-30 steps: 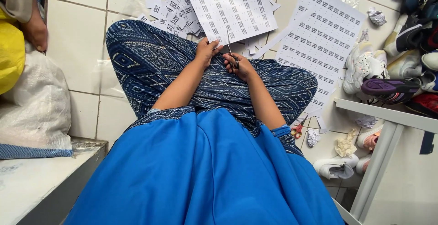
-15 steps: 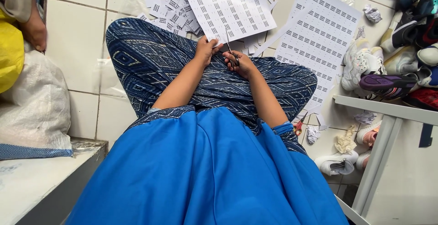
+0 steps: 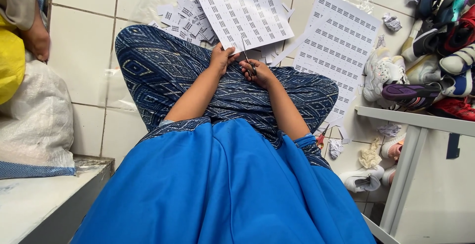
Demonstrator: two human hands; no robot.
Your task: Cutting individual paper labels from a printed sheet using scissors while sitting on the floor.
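Since 1 second ago both hands have barely shifted, and I judge the cutting well underway: my left hand (image 3: 220, 58) pinches the label sheet (image 3: 242, 9) while my right hand (image 3: 258, 72) grips scissors (image 3: 247, 57) at its near edge, cut labels (image 3: 183, 19) piled far left, another sheet (image 3: 339, 51) untouched at right.

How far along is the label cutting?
Done: a pile of cut labels lies on the floor tiles. In hand: the left hand holds a printed sheet while the right hand works scissors at its lower edge. Left: most of that sheet, plus another sheet beside it.
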